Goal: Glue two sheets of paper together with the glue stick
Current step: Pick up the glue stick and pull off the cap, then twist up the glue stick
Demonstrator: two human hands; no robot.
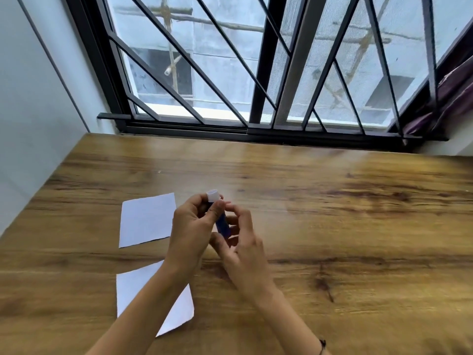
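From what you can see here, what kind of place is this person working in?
Probably a room in a home or flat, at a wooden desk pushed against a barred window that faces another building. Two paper sheets lie on it, and both hands hold a glue stick, so it serves as a small craft spot.

From my remote seat I see two bare forearms entering from the bottom of the frame, with no sleeves reaching into view. The left hand (190, 228) wears no ring or watch that I can make out. Below the right hand (243, 242), at the lower right, a thin dark band (323, 345) circles the wrist.
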